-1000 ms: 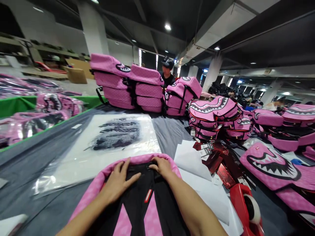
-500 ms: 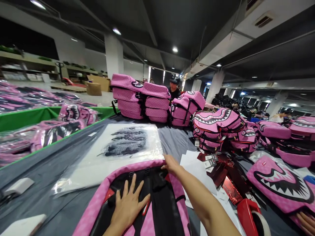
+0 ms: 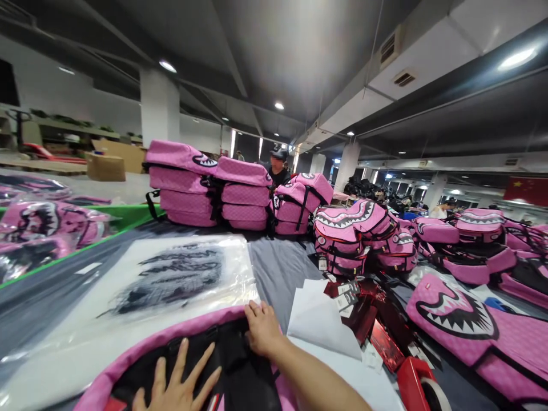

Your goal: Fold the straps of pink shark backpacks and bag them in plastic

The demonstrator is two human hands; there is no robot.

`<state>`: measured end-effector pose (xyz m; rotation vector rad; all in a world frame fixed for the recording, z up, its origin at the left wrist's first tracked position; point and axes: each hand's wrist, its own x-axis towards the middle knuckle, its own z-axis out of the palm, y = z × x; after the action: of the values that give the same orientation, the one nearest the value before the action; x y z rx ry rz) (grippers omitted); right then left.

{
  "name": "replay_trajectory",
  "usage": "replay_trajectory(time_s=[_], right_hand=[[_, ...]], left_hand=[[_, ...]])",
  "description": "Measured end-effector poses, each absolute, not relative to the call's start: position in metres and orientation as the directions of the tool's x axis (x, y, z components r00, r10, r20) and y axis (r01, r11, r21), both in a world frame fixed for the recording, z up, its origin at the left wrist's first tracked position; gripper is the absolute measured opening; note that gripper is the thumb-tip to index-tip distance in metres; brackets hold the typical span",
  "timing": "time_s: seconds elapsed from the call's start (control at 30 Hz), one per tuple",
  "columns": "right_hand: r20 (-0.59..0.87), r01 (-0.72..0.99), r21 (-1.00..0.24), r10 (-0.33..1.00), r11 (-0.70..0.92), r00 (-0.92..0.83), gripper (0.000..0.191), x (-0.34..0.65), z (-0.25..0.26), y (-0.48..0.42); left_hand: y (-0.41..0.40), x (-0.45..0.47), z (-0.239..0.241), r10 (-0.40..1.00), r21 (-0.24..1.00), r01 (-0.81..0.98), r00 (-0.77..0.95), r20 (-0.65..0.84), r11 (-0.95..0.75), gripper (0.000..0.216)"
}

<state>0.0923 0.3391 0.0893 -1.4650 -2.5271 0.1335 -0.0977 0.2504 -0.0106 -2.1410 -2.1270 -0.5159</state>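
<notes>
A pink backpack (image 3: 141, 357) with a black back panel lies face down on the grey table right in front of me. My left hand (image 3: 175, 385) rests flat on the black panel, fingers spread. My right hand (image 3: 262, 328) sits at the top edge of the backpack, fingers curled onto the black fabric near the rim. Just beyond the backpack lies a clear plastic bag (image 3: 166, 279) with black printing.
Stacks of pink shark-mouth backpacks (image 3: 240, 194) stand at the far side, with a person (image 3: 278, 167) behind them. White sheets (image 3: 319, 317), red tags and a red tape dispenser (image 3: 417, 382) lie to my right. Bagged backpacks (image 3: 38, 225) fill the left.
The camera tilted up. My left hand slid down toward me on the black panel. My right hand stayed at the backpack's top edge and curled its fingers.
</notes>
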Motion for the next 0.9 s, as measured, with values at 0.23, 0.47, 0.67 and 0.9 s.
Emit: replay_trajectory(time_s=[0.23, 0.47, 0.67, 0.9], right_hand=[[0.175, 0.318, -0.037, 0.32, 0.947, -0.931, 0.042, 0.121, 0.109, 0.172], [0.133, 0.666, -0.002, 0.661, 0.746, -0.739, 0.051, 0.101, 0.056, 0.19], [0.238, 0.668, -0.008, 0.651, 0.744, -0.721, 0.05, 0.1, 0.042, 0.188], [0.249, 0.639, -0.091, 0.639, 0.764, -0.728, 0.025, 0.098, 0.076, 0.18]], left_hand=[[0.239, -0.083, 0.035, 0.9, 0.519, 0.853, -0.181, 0.397, -0.057, 0.055], [0.155, -0.105, 0.06, 0.893, 0.554, 0.712, 0.247, 0.376, -0.43, 0.043], [0.079, -0.073, 0.048, 0.551, 0.272, 0.481, 0.681, 0.482, -0.833, 0.024], [0.096, -0.073, -0.01, 0.501, 0.13, 0.522, 0.672, 0.546, -0.843, 0.029]])
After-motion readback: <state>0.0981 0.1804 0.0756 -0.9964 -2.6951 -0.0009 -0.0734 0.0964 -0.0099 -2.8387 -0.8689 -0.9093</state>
